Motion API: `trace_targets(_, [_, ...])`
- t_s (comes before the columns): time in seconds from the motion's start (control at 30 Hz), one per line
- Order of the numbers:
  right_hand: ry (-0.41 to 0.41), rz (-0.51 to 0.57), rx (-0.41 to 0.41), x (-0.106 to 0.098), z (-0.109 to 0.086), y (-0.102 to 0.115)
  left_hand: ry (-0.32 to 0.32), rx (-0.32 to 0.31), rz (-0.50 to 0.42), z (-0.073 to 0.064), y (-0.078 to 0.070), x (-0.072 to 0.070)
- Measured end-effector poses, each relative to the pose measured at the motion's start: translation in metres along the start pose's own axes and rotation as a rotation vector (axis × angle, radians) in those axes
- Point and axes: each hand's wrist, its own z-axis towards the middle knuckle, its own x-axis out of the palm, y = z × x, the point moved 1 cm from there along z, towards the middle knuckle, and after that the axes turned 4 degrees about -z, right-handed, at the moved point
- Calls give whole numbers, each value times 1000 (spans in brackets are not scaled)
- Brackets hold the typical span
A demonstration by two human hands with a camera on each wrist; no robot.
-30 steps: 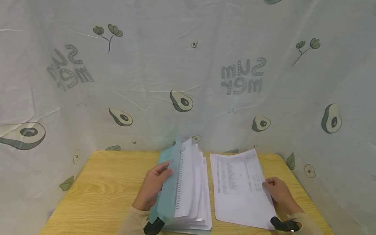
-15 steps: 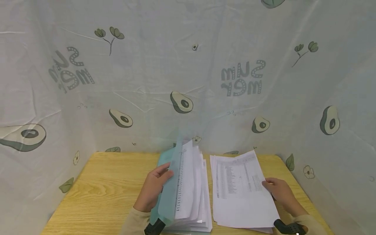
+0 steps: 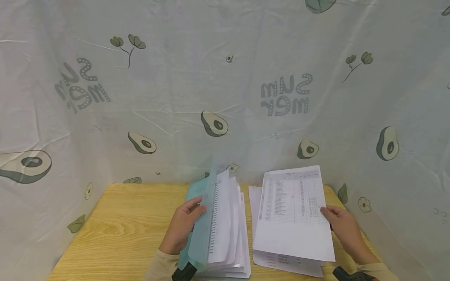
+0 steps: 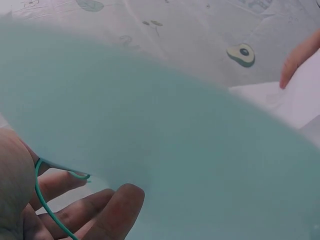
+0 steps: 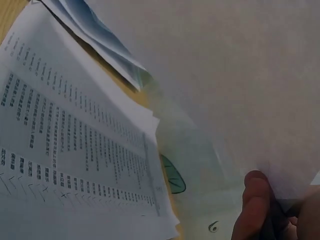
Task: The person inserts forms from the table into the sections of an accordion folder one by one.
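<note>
A translucent teal folder (image 3: 204,226) lies with its cover raised, a stack of printed papers (image 3: 221,222) beside it. My left hand (image 3: 181,226) holds that cover by its left side, thumb against it. In the left wrist view, the teal cover (image 4: 165,125) fills most of the picture and a green elastic cord (image 4: 46,205) loops by the fingers. My right hand (image 3: 342,230) pinches the right edge of a printed sheet (image 3: 291,238), lifted and tilted over other loose sheets (image 3: 288,263). The right wrist view shows those printed sheets (image 5: 75,135) under the raised sheet (image 5: 240,85).
All of it rests on a yellow wood-grain table (image 3: 133,226). A pale curtain (image 3: 168,78) with avocado prints hangs behind and along both sides. Dark wrist straps (image 3: 184,272) show at the bottom edge.
My right hand has raised the top sheet and shifted it right, uncovering print on the sheets beneath. The left hand keeps its hold on the folder cover.
</note>
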Motion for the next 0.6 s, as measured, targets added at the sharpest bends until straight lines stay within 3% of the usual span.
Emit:
trace_targets(0.3, [-50, 97, -15, -6, -3, 9, 20, 2, 2, 0, 0, 1])
trace_targets(0.6, [-38, 191, -13, -7, -8, 18, 16, -13, 11, 1, 3, 2])
